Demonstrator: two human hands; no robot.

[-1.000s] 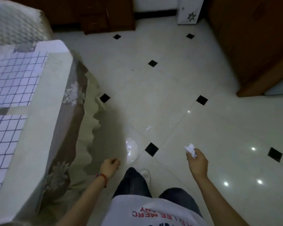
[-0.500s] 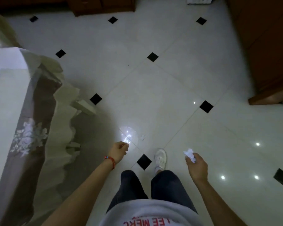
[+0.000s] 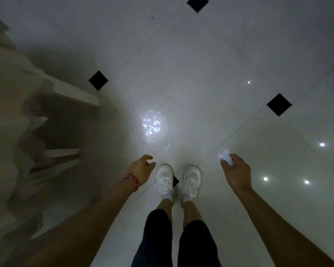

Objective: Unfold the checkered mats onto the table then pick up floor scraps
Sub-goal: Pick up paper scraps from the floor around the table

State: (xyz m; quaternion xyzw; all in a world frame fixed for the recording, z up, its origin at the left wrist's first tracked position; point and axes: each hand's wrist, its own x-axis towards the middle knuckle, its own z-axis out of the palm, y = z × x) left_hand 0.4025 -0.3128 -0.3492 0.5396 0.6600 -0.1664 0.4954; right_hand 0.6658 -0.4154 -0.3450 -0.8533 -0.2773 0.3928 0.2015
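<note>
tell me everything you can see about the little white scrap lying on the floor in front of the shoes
The small crumpled white paper scrap lies loose on the glossy pale tiled floor, just ahead of the white left sneaker and beside a bright round light reflection. It looks thin, wrinkled and irregular, like tissue or paper. Nothing touches it; the left hand hangs short of it, empty with loosely curled fingers.
</note>
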